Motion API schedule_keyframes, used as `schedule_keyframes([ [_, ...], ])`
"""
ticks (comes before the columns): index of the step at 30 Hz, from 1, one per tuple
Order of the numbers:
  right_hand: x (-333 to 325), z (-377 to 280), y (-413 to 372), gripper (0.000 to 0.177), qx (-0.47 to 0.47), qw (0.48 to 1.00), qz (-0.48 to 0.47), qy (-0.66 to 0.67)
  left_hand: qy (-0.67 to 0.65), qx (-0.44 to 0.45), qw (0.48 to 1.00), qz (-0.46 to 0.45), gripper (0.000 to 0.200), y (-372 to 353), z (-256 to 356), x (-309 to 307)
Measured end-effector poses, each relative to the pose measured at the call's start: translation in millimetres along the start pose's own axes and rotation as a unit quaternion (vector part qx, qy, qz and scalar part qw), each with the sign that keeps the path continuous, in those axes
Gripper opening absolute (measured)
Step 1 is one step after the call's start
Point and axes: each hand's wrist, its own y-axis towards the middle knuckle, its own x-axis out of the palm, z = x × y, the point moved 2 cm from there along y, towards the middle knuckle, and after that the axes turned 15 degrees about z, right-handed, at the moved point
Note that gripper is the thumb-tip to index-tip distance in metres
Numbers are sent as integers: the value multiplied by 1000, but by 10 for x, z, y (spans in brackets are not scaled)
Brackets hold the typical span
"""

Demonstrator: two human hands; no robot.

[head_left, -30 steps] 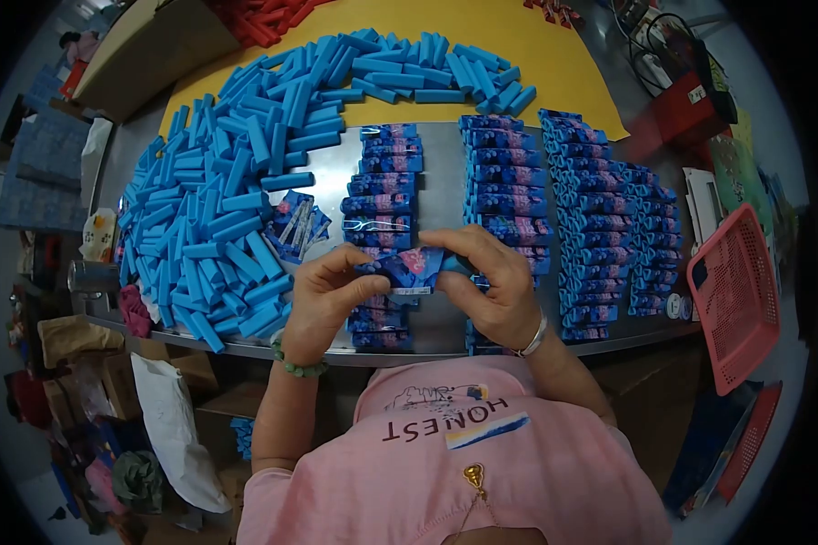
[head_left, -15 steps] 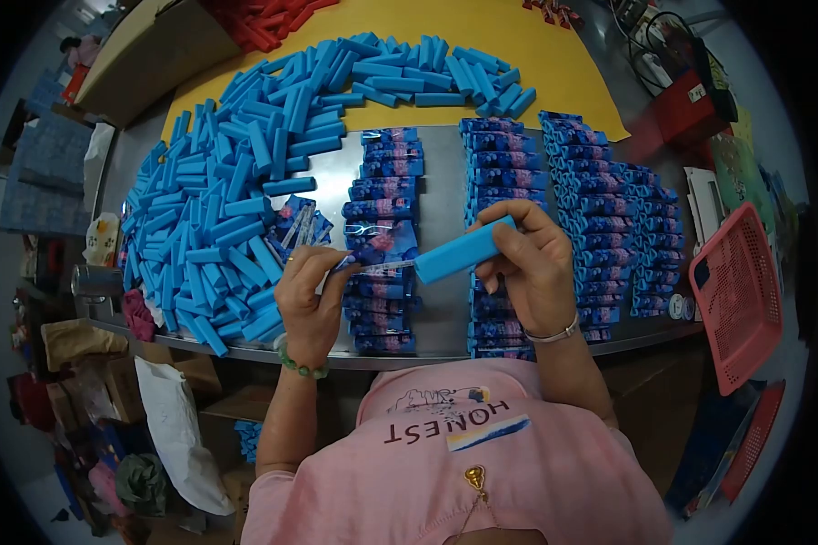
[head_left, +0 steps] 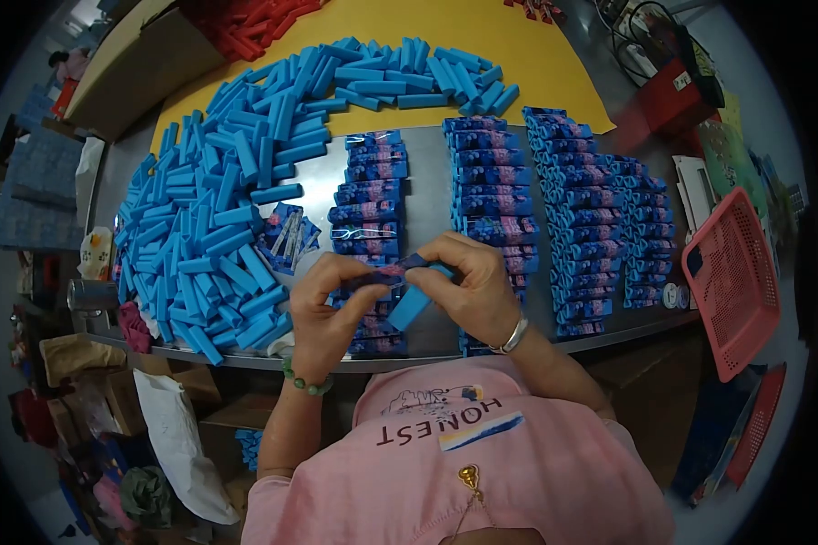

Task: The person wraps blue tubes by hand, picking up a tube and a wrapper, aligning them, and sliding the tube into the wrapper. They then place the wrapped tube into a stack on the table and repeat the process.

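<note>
My left hand [head_left: 334,304] is closed in a pinch on one end of a dark blue printed wrapper [head_left: 391,271] with pink lettering. My right hand [head_left: 474,286] pinches the wrapper's other end and also grips a light blue foam-like block [head_left: 411,310], which tilts down below the fingers. The wrapper lies near or against the block's upper part; fingers hide exactly how they meet. Beneath both hands runs a column of wrapped blue pieces [head_left: 368,213]. Flat printed wrappers with clear strips [head_left: 288,238] lie left of that column.
A large heap of bare blue blocks [head_left: 214,204] covers the table's left side and back. More columns of wrapped pieces [head_left: 491,177] stand on the right. Beyond are a yellow sheet [head_left: 554,68], a cardboard box [head_left: 145,68], red blocks [head_left: 254,25] and a pink basket [head_left: 734,282].
My hands have come together. The block has swung from pointing up right to hanging down left, and the wrapper is now stretched between both hands.
</note>
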Motion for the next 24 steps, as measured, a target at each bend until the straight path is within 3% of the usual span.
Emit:
schedule_keyframes([
  [2, 15, -9, -17, 13, -11, 999, 23, 19, 17, -5, 999, -44, 10, 6, -90, -18],
  [4, -21, -37, -7, 14, -21, 998, 48, 38, -3, -27, 999, -21, 8, 11, -200, -26],
  [6, -144, -62, 24, 16, 99, 986, 43, 123, -25, -50, 998, 2, 6, 18, -253, -72],
  [7, -197, -55, 42, 16, 98, 987, 42, 124, -9, -57, 998, -6, 4, 15, -271, -115],
  [9, -283, -4, 83, 18, 196, 941, 73, 265, 7, -64, 998, -13, 3, 12, -277, -155],
  [13, -290, 2, 142, 19, 184, 906, 118, 362, 36, 21, 998, -41, 4, -9, -236, -137],
  [24, -289, -25, 115, 15, 163, 933, 132, 294, 78, 71, 993, -50, 9, -33, -217, -125],
])
